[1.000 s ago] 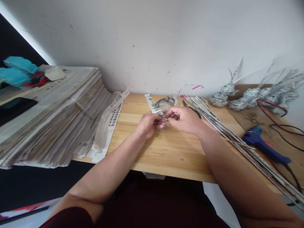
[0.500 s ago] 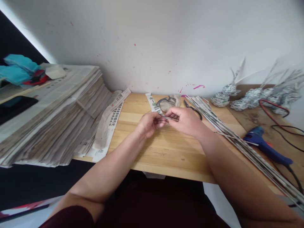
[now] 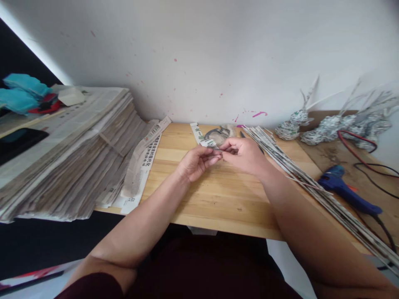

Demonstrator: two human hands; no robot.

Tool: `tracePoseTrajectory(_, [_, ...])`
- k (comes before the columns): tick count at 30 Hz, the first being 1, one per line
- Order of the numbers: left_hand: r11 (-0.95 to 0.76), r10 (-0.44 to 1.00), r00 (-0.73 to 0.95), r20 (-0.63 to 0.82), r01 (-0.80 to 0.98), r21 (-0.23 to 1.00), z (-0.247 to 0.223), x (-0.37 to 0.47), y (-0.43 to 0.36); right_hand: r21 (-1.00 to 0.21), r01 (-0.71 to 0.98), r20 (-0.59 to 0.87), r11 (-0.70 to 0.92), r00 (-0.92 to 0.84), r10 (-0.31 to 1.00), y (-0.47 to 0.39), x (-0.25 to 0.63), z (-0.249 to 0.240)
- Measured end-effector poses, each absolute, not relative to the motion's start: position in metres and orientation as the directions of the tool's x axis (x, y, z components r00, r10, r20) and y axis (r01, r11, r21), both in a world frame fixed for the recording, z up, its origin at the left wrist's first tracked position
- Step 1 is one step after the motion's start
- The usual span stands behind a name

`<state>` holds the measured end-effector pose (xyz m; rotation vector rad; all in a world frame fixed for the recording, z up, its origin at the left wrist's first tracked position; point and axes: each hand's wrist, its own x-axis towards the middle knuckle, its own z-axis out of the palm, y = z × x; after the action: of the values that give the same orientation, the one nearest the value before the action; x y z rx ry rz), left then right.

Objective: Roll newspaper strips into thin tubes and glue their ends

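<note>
Over the middle of the wooden table, my left hand pinches a newspaper strip near its lower end. My right hand meets it fingertip to fingertip, closed on the same strip where it is narrow and rolled. The strip's flat printed part runs away from me toward the wall. Just behind the fingers lies a greyish-beige bundle with dark loops, whose kind I cannot make out. Black-handled scissors lie mostly hidden behind my right hand.
A tall newspaper stack stands at the left, with loose cut strips beside it. Rolled paper sticks stretch along the right. Beyond are a blue glue gun, its cable, and several woven paper pieces with upright ends.
My right fingers have come closer to my left ones along the strip, and the right hand now covers more of the scissors. The view has shifted slightly.
</note>
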<state>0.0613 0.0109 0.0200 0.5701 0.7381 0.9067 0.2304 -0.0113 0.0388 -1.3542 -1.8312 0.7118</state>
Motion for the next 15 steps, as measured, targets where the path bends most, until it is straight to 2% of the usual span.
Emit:
tracePoseTrajectory(5, [0.484, 0.841, 0.492, -0.226, -0.497, 0.720, 0.0201, 0.0589, 0.0096, -0.823, 0.522, 0.179, 0.225, -0.137, 0.974, -0.0111, 0.2348, 0.0441])
tracePoseTrajectory(15, [0.458, 0.871, 0.417, -0.260, -0.498, 0.736, 0.0155, 0.0617, 0.0108, -0.822, 0.539, 0.138, 0.186, -0.129, 0.982, -0.0127, 0.2333, 0.0457])
